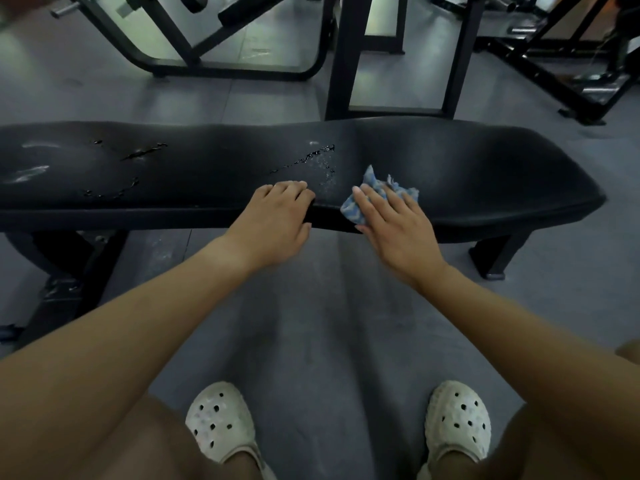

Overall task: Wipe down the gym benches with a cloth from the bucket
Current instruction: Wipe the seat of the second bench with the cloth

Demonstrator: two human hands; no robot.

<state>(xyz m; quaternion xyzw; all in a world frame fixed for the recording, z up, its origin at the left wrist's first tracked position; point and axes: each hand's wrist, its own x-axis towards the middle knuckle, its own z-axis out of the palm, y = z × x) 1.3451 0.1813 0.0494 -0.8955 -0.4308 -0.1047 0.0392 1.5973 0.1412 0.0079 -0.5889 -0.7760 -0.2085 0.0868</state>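
A long black padded surface (467, 168) ran from side to side in front of the person, its left end cut off by the edge of the view and its rounded right end in sight. The cloth (373, 180), crumpled and patterned in blue and white, lay on the surface close to its near edge, a little right of the middle. The right hand (394, 223) pressed down on the cloth with its fingers straight and spread, released rather than clenched, and the cloth's ragged corners stuck out past the fingertips. Just left of it, apart from the cloth, the left hand (277, 216) held the near edge of the surface, its fingers bent over the top and the thumb against the front side. Thin streaks and beads of water (304, 159) lay on the surface from the middle toward the left end, with pale scuffs (27, 173) near that end. Below, two white clogs (220, 420) stood on the grey floor (311, 306). Black machine frames (346, 57) stood behind the far edge.
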